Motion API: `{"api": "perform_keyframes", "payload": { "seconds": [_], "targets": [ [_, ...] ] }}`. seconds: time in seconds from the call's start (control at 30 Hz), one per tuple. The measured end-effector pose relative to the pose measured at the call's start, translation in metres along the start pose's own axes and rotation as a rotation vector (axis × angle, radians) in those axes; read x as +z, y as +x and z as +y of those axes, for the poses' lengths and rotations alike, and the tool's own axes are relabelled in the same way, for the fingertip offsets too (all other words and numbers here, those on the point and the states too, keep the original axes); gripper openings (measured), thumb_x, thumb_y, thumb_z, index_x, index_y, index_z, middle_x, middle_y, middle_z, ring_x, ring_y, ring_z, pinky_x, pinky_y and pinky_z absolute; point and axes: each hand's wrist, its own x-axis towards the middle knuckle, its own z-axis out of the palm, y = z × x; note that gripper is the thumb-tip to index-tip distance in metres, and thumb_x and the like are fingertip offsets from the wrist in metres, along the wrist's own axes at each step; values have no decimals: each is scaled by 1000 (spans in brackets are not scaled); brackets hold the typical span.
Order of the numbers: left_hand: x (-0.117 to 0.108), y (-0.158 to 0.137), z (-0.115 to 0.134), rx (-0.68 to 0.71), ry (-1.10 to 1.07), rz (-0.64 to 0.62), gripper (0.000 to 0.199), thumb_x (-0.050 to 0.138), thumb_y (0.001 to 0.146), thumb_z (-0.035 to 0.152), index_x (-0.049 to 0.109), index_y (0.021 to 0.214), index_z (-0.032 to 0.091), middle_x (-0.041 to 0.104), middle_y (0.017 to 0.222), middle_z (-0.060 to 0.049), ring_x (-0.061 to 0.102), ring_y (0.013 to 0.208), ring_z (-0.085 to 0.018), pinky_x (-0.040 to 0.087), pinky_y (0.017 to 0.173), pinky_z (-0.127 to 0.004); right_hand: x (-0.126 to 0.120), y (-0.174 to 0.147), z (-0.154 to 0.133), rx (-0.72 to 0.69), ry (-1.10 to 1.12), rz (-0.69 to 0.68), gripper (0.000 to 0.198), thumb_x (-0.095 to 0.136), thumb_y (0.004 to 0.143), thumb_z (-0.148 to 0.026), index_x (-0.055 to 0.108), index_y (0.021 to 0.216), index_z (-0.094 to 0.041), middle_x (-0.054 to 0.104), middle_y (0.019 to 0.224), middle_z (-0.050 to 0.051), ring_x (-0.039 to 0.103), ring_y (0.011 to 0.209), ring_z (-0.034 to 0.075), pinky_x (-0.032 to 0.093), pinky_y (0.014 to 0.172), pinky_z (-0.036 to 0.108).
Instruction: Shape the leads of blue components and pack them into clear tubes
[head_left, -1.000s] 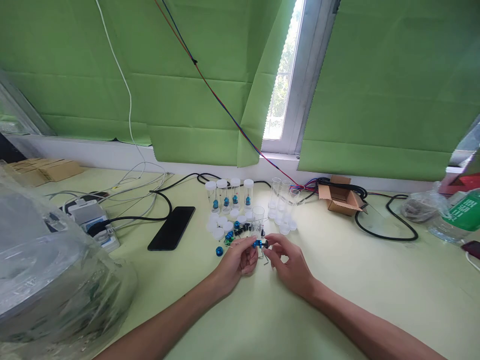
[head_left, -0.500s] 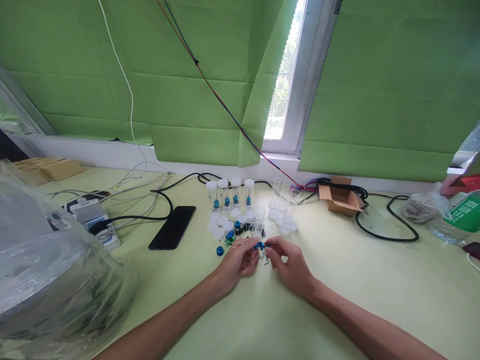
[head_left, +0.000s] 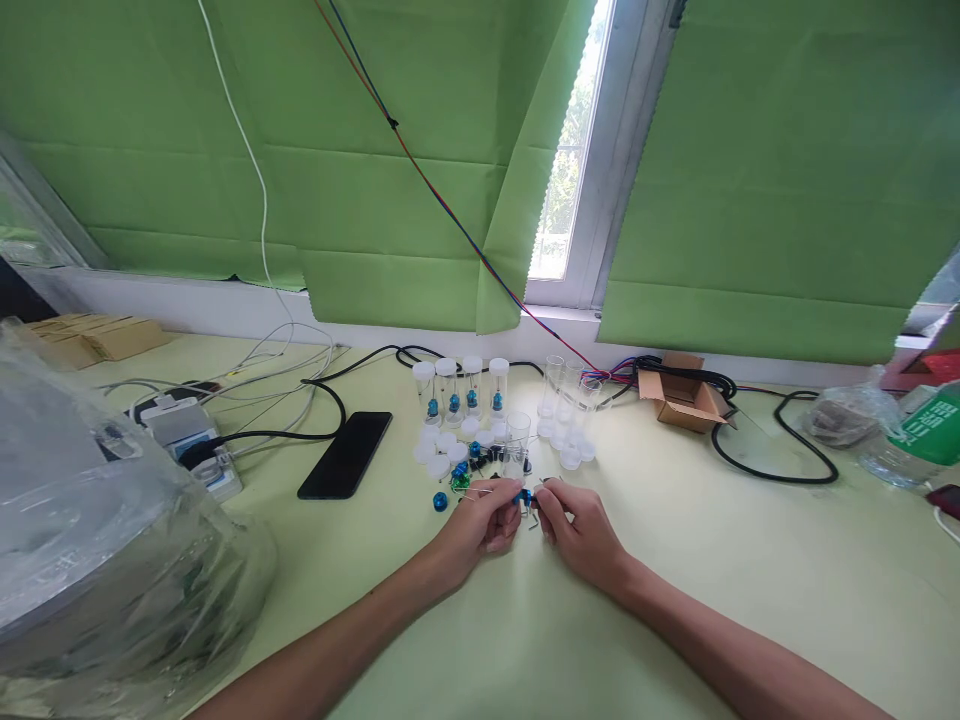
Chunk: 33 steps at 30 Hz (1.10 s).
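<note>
Both hands meet over the table at a small blue metal part with a dark end. My left hand is closed in a pinch on its left side. The fingertips of my right hand are closed on its dark right end. Thin L-shaped hex keys lie just below the part. Behind my fingers an uncapped clear tube stands upright. Left of it are loose white caps, small black pieces, a green piece and a round blue piece.
Several capped clear tubes with blue parts inside stand behind the caps. More uncapped tubes are to their right. A black phone, a power strip and a plastic-wrapped object occupy the left. An open cardboard box stands right.
The fingers of my right hand have closed in and shifted slightly on the dark end of the blue part. My left hand has barely moved.
</note>
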Motion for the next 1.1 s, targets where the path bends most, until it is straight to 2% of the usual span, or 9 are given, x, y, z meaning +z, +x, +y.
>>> {"api": "perform_keyframes", "payload": {
  "seconds": [0.2, 0.37, 0.47, 0.5, 0.57, 0.77, 1.1],
  "targets": [
    [1, 0, 1, -5, 13, -5, 44, 61, 83, 42, 43, 52, 17, 43, 46, 3, 28, 37, -5, 14, 41, -25, 2, 0, 2, 7, 35, 5, 50, 32, 101, -44, 46, 59, -21, 49, 50, -2, 44, 46, 12, 38, 50, 24],
    [1, 0, 2, -11, -24, 8, 44, 60, 84, 41, 44, 52, 16, 43, 47, 3, 29, 37, -5, 13, 41, -25, 1, -1, 2, 1, 36, 17, 49, 32, 101, -40, 50, 60, -20, 52, 54, -1, 46, 47, 11, 39, 51, 24],
    [0, 0, 3, -17, -71, 13, 44, 59, 86, 40, 45, 52, 16, 42, 46, 3, 29, 36, -5, 12, 41, -25, 1, -2, 2, 0, 56, 50, 30, 41, 98, -36, 61, 86, -17, 61, 67, 1, 48, 49, 11, 41, 51, 24],
    [0, 0, 3, -19, -88, 13, 44, 58, 86, 39, 45, 52, 16, 42, 47, 3, 29, 36, -5, 12, 41, -25, 1, -2, 2, -6, 62, 65, 23, 46, 97, -34, 61, 97, -17, 62, 70, 1, 49, 50, 11, 42, 52, 25],
    [0, 1, 4, -23, -117, 13, 43, 57, 87, 38, 45, 52, 15, 42, 47, 3, 29, 36, -5, 12, 40, -25, 1, -3, 3, -26, 69, 84, 22, 52, 93, -31, 59, 109, -17, 62, 71, 1, 51, 53, 12, 44, 54, 25],
    [-1, 1, 3, -27, -119, 3, 43, 56, 88, 38, 46, 53, 15, 43, 47, 3, 30, 36, -5, 11, 40, -24, 2, -4, 6, -39, 63, 81, 17, 55, 91, -27, 59, 105, -18, 57, 66, -1, 51, 53, 13, 43, 51, 25],
    [-1, 1, 2, -28, -88, 25, 43, 60, 85, 39, 44, 53, 16, 43, 47, 3, 30, 36, -5, 12, 40, -24, 3, -2, 5, -53, 101, 57, 14, 52, 92, -26, 60, 98, -17, 63, 68, 2, 55, 53, 13, 46, 52, 25]
  ]
}}
